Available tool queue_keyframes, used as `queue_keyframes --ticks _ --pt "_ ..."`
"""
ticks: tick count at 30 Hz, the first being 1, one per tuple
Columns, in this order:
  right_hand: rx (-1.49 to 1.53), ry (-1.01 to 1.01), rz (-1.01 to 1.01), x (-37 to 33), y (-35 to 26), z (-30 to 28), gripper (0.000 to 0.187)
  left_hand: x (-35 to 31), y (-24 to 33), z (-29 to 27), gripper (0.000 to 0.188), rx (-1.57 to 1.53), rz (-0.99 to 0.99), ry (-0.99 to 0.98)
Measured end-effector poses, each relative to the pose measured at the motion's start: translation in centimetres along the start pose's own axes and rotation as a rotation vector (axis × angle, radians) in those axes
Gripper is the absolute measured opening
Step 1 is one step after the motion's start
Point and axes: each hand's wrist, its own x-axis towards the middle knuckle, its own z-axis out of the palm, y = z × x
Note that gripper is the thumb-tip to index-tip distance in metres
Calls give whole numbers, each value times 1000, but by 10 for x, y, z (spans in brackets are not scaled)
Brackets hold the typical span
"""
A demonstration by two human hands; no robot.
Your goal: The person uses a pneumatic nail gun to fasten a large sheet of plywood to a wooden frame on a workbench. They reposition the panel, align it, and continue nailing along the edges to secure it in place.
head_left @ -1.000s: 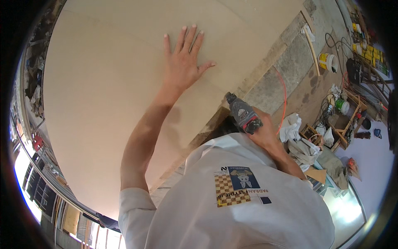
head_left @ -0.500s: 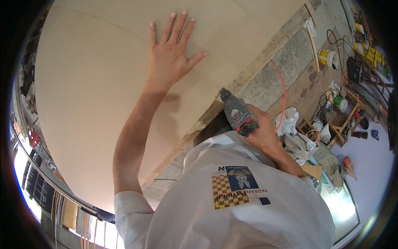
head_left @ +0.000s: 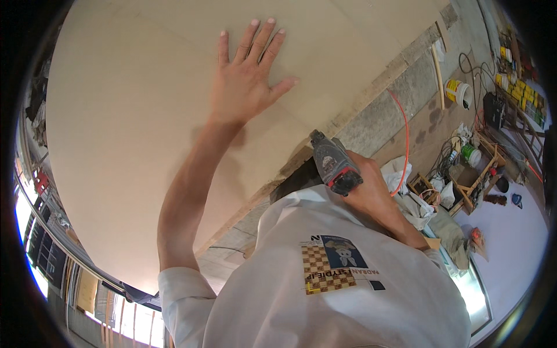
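Note:
My left hand (head_left: 246, 87) lies flat with fingers spread on a large beige board (head_left: 116, 116), which fills the left and far middle of the view. In my right hand (head_left: 368, 180) is a dark grey power drill (head_left: 333, 162) with red trim, held close to my body. The drill's nose points away from me, toward the board's rough edge strip. I cannot tell whether its tip touches anything. Its grip is hidden in my hand and below the body of the tool.
An orange hose (head_left: 406, 133) curves beside my right hand. Grey slabs (head_left: 365, 130) border the board. At right are a yellow-and-white bucket (head_left: 458, 93), wooden frames (head_left: 484, 180), cables, pale sacks (head_left: 415, 209) and a glass panel (head_left: 476, 296). Metal rails (head_left: 69, 249) run along the far left.
The view has shifted slightly, and my left hand appears a little further right, still flat on the board. My right hand keeps the drill in nearly the same place.

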Motion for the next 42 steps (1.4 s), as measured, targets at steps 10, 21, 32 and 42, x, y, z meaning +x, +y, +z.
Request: queue_keyframes --ticks 10,21,32,42 --pt "-93 -32 -15 3 1 -5 30 -2 1 1 86 31 -39 -67" --pt "146 4 -12 -35 80 28 24 -2 1 -1 78 46 -13 27" --pt "114 53 -61 -29 12 14 41 10 -116 -10 72 255 -201 125" --pt "21 64 -39 40 -49 18 29 20 -135 -20 75 172 -350 144"
